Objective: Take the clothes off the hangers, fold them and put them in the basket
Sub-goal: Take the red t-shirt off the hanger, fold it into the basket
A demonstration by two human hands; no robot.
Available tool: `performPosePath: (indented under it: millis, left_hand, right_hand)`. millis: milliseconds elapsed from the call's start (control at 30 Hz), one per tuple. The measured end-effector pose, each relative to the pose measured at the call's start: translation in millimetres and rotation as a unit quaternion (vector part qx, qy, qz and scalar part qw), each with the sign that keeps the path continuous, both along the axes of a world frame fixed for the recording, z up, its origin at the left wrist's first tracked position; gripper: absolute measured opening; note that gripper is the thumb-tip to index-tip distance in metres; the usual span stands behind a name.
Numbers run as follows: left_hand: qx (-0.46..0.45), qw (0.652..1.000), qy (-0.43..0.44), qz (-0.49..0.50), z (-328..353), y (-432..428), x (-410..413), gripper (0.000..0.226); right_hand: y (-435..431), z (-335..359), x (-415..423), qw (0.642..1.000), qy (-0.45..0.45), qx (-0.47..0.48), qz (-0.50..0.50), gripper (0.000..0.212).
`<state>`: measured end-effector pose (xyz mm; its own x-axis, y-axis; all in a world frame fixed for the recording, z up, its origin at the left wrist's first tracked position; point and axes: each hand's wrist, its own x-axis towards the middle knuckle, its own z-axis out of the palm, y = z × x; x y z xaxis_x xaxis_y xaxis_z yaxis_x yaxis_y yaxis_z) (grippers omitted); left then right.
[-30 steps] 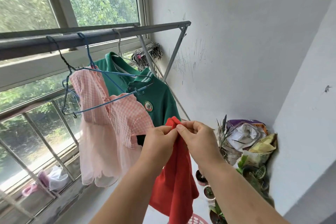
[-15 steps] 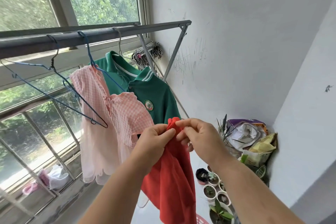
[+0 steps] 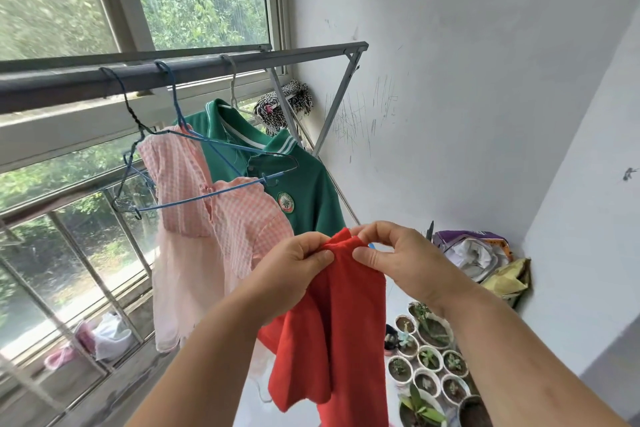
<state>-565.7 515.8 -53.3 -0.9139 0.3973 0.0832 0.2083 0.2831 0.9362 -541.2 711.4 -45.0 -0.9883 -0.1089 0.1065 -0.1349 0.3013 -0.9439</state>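
Both my hands pinch the top of the red garment [image 3: 341, 329], left hand [image 3: 294, 272] and right hand [image 3: 398, 258] side by side. It hangs free, off the drying rail [image 3: 194, 71] and below it. On the rail I see a pink dress [image 3: 204, 239], a green polo shirt [image 3: 308, 191] behind it, and a blue wire hanger [image 3: 194, 200]. Plant pots [image 3: 429, 357] stand far below the rail's wall end.

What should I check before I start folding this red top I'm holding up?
1. Red top off its hanger: ok, hangs from both hands.
2. Left hand grip on top edge: ok.
3. Right hand grip on top edge: ok.
4. Red top spread flat: not ok, bunched between the hands.
5. Basket within reach: cannot tell, not in view.
6. Pink dress and green polo unhung: not ok, both on hangers.
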Motion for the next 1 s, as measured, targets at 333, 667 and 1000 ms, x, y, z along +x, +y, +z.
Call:
performPosePath:
  millis: [333, 667, 1000]
  left_hand:
    - [-0.011, 0.999, 0.020, -0.047, 1, -2, 4, 0.018]
    - [-0.230, 0.970, 0.066, 0.031, -18, -24, -4, 0.022]
    - [-0.032, 0.992, 0.060, 0.111, -39, -31, -5, 0.027]
  right_hand:
    - [0, 8, 3, 1.000, 0.001, 0.025, 0.005, 0.009]
    - [2, 13, -1, 0.989, 0.067, 0.061, -0.120, 0.010]
    - [9, 27, -1, 0.980, 0.110, 0.077, -0.149, 0.011]
